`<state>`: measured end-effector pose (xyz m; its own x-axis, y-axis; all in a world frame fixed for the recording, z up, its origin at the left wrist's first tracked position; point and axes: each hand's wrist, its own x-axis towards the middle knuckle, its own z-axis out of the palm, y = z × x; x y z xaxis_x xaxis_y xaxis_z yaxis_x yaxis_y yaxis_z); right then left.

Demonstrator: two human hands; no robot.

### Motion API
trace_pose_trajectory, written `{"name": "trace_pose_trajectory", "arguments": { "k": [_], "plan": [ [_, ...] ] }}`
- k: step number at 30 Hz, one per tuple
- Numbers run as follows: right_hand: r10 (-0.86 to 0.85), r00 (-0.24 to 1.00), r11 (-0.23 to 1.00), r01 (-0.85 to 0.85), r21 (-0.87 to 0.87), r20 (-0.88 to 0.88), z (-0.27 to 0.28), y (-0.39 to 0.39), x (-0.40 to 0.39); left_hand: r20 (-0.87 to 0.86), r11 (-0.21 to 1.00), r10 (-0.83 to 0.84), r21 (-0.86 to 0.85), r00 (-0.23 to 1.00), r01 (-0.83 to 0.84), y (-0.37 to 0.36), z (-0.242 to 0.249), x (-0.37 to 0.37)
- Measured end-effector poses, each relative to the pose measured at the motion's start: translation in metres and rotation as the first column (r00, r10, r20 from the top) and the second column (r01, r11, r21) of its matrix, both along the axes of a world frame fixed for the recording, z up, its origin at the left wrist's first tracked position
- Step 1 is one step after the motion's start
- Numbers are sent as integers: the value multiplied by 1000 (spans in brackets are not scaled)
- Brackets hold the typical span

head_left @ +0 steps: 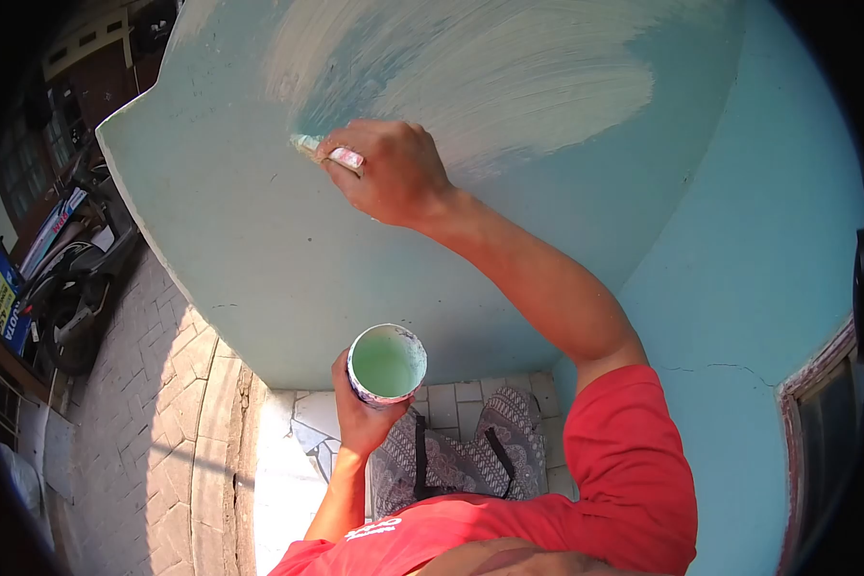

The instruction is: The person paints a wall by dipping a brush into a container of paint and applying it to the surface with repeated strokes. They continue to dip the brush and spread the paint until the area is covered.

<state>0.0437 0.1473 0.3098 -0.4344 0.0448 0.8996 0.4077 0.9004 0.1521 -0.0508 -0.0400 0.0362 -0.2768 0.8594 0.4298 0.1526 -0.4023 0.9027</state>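
A blue sign (8,305) at the left edge carried white lettering, too small to read; white print on the red shirt (374,529) was illegible too

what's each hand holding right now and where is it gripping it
The right hand grips a paintbrush by its handle, bristles on the wall. The left hand holds a paint cup around its side.

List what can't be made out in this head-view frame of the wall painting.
- Brush: the right hand covers most of the handle; the bristles blur into the wet paint on the wall.
- Paint cup: its far side is hidden by the left hand, and its depth cannot be judged.
- Boxes at the left edge: lettering too small and distorted to read.
- Window frame: cut off by the right edge.
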Motion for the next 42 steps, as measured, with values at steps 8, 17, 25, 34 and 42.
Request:
{"name": "trace_pose_trajectory", "arguments": {
  "k": [8,17,25,34,42],
  "plan": [
    [-344,782,847,498,188,-520,163,-2,150,-64,997,74,-6,995,-75,-12,-11,-9],
    [-342,932,829,358,430,-117,-14,17,8,-34,998,59,22,998,-58,-12,-14,-6],
    [-28,994,978,5,-208,-107,-34,4,16,-79,991,130,-22,988,-132,-26,-4,-10],
    [-431,719,714,641,281,-545,125,-5,186,-106,977,197,-64,975,-204,-30,-13,-17],
    [-268,960,886,279,370,-83,-88,12,28,-10,993,109,-34,994,-109,-15,-22,-13]
  ]
}}
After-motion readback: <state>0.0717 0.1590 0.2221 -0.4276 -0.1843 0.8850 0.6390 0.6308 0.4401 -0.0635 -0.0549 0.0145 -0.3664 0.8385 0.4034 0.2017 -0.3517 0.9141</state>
